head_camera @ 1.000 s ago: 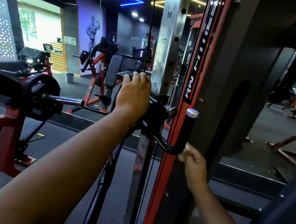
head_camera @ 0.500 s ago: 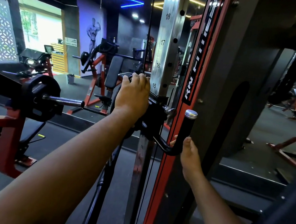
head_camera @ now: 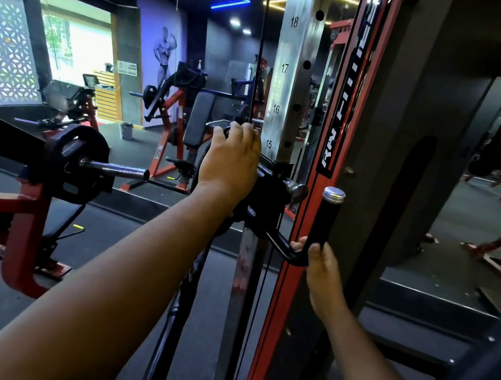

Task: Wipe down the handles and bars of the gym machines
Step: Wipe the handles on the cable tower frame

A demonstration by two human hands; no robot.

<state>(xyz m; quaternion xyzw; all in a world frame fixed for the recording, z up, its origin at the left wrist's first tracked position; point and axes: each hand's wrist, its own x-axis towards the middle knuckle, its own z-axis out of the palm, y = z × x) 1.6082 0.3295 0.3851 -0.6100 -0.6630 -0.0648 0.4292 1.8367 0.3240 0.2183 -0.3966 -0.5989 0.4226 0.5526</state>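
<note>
**Two hands on the cable column's carriage**

Two bare hands are on the machine in front of you. Your left hand (head_camera: 230, 160) curls over the top of the black pulley carriage (head_camera: 265, 197), fingers wrapped round its upper edge beside the thin steel cable (head_camera: 258, 67). Your right hand (head_camera: 322, 274) holds the lower bend of the black handle (head_camera: 321, 225), thumb on the near side and fingertips showing round the far side; no cloth can be made out in it. That handle is a J-shaped tube, matte black along the grip and glossy at the curve, capped with a round brushed-metal end (head_camera: 333, 195). It juts from the carriage, which rides on the chrome upright (head_camera: 291, 79).

The upright is square, mirror-bright and drilled with round holes, stamped 15, 16, 17 and 18 going upward. A chrome knob (head_camera: 300, 192) sticks out of the carriage toward the handle. Just beside, the red-edged frame post (head_camera: 344, 107) carries white block lettering reading upward; "RN FITNES" is legible, the remainder unclear. At left, a black weight plate (head_camera: 74, 162) sits on a steel sleeve of a red-framed machine (head_camera: 21, 227).
</note>
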